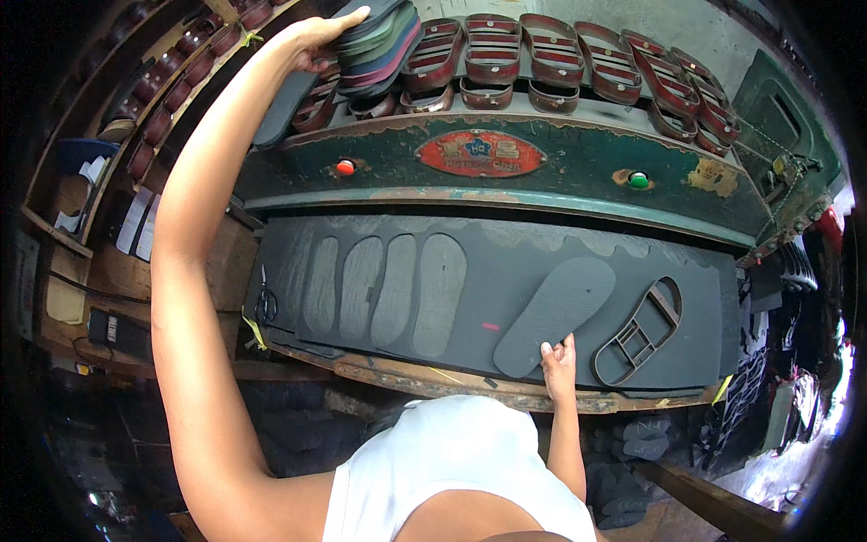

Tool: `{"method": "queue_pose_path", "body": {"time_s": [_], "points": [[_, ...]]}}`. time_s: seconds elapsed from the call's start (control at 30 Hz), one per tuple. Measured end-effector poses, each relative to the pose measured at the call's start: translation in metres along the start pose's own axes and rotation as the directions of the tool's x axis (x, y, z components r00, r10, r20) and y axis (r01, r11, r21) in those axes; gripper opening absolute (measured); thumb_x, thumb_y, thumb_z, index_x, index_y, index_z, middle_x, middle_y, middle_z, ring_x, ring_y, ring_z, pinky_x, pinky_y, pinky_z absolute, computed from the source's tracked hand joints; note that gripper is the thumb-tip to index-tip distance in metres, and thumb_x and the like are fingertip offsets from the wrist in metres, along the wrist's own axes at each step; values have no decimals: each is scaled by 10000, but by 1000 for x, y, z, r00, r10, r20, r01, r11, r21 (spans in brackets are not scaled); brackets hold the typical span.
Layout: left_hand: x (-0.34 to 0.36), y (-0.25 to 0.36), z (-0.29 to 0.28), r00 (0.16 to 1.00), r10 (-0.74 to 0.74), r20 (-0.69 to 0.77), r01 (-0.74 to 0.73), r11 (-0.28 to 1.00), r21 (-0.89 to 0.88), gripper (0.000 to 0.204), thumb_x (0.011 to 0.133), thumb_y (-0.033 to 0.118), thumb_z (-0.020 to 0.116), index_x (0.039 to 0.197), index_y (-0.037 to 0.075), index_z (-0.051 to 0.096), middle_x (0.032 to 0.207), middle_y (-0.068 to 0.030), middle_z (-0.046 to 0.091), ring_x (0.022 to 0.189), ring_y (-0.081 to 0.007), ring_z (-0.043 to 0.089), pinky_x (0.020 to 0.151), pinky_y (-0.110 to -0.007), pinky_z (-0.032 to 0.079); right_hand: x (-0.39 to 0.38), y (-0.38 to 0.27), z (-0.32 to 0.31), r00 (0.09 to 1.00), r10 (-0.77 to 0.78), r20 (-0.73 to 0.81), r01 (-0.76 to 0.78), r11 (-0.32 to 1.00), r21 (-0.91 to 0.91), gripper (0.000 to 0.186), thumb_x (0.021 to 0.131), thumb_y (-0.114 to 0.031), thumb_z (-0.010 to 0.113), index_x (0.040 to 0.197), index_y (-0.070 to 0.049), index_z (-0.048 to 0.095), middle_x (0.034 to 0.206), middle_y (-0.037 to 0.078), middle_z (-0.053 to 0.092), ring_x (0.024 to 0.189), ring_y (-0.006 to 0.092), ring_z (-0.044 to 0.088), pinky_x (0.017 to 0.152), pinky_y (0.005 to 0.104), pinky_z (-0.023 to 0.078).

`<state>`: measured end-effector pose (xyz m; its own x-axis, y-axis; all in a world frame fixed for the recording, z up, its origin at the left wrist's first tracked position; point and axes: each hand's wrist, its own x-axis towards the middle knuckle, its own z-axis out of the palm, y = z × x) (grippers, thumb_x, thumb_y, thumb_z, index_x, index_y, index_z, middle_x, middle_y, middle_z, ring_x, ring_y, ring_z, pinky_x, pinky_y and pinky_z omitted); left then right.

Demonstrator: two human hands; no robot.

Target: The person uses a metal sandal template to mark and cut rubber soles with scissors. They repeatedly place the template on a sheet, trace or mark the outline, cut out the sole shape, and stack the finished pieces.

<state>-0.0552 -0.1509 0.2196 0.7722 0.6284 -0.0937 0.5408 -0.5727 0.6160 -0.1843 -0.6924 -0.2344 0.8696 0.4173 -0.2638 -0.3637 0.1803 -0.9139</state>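
My left hand [314,41] is raised at the top left, closed on the edge of a stack of sole pieces [379,54] in dark, green and purple layers. One digit lies over the top piece and the other fingers curl at the side. My right hand [559,361] pinches the lower end of a dark grey shoe sole [558,312], which lies slanted on a dark foam sheet [492,262]. Right of that sole, a sole-shaped metal cutting die [639,334] rests on the sheet. Several sole outlines [439,294] show side by side on the sheet's left part.
A green machine beam [361,185] with a red button [345,168] and a green button [638,181] spans behind the sheet. Several red-brown cutting dies [492,54] stand on top of it. Scissors [265,303] lie at the sheet's left end. Wooden shelves [77,239] stand at left.
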Motion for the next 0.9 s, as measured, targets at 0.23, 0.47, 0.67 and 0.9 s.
{"method": "queue_pose_path", "body": {"time_s": [0.23, 0.47, 0.67, 0.9], "points": [[-18, 16, 31, 925, 267, -269, -171, 928, 332, 1362, 636, 710, 862, 1596, -47, 263, 1610, -336, 321, 1477, -448, 376, 1204, -482, 368, 20, -4, 24, 987, -153, 47, 148, 984, 94, 578, 995, -91, 658, 1487, -14, 364, 1046, 50, 618, 830, 74, 542, 737, 232, 448], [-46, 18, 52, 865, 285, -413, -147, 931, 334, 1165, 643, 543, 913, 1575, 103, 371, 1497, -351, 445, 1341, -481, 524, 1113, -503, 474, 26, -8, 24, 996, -66, 58, 66, 998, 6, 587, 1002, -68, 632, 1511, -8, 345, 1131, 83, 633, 906, 104, 576, 791, 251, 475], [-22, 8, 53, 822, 334, -461, -145, 906, 397, 1013, 684, 431, 872, 1528, 77, 437, 1408, -306, 558, 1301, -445, 573, 1100, -474, 490, 27, -5, 19, 993, -67, 94, 66, 998, 17, 592, 997, -88, 647, 1506, -2, 357, 1136, 91, 635, 893, 106, 569, 816, 255, 470], [6, -44, -21, 940, 230, -253, -313, 876, -367, 673, 759, 502, 857, 1249, 87, 654, 1153, -94, 698, 1069, -184, 649, 903, -418, 515, 22, -11, 18, 989, 25, 146, -40, 994, 103, 599, 961, -64, 626, 1498, 8, 372, 1357, 146, 595, 1239, 224, 578, 1082, 344, 437]]}}
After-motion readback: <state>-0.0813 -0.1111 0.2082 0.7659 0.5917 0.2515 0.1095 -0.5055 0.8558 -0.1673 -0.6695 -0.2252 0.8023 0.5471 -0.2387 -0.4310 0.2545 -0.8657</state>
